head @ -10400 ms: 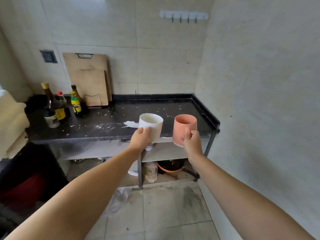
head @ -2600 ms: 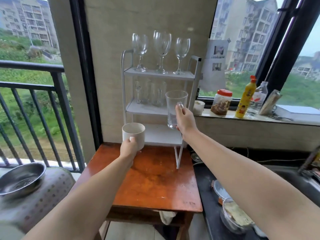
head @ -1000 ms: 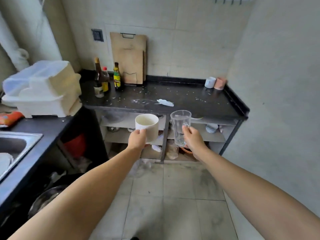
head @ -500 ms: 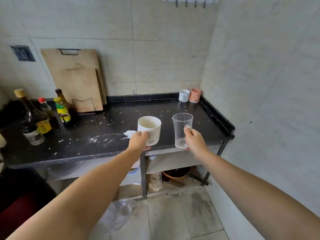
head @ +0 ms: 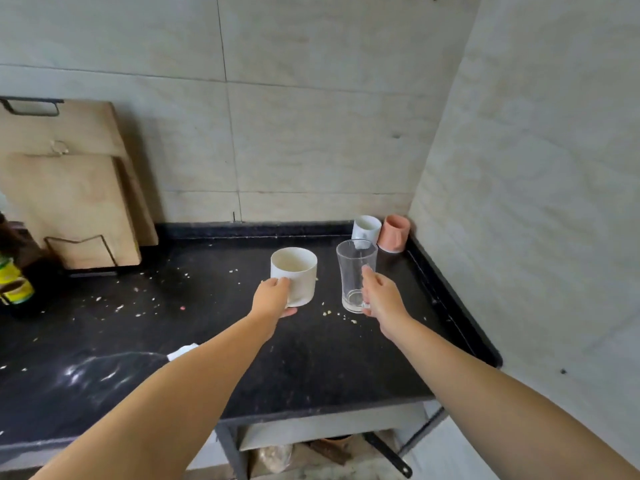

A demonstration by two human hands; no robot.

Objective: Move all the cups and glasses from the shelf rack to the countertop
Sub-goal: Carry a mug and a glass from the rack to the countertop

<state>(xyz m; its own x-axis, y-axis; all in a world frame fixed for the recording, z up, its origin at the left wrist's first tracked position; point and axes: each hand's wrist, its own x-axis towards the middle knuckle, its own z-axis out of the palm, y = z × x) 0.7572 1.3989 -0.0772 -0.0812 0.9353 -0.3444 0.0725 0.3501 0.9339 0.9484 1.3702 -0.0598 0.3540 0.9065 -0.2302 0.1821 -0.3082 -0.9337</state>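
Observation:
My left hand [head: 273, 297] grips a cream-white cup [head: 294, 273] held upright over the black countertop [head: 207, 341]. My right hand [head: 381, 299] holds a tall clear glass [head: 355, 271] upright beside it, a little to the right. Whether the two vessels touch the counter I cannot tell. A white cup [head: 365, 228] and a pink cup [head: 394, 233] stand together in the far right corner of the countertop. The shelf rack is out of view.
Two wooden cutting boards [head: 72, 202] lean on the wall at the back left in a wire stand. Bottles [head: 14, 282] stand at the left edge. Crumbs and white smears dot the counter. A raised lip [head: 450, 306] runs along its right side beside the tiled wall.
I have stepped closer to the counter. Both hands have carried the white cup and the glass forward, from above the front edge to over the middle of the countertop.

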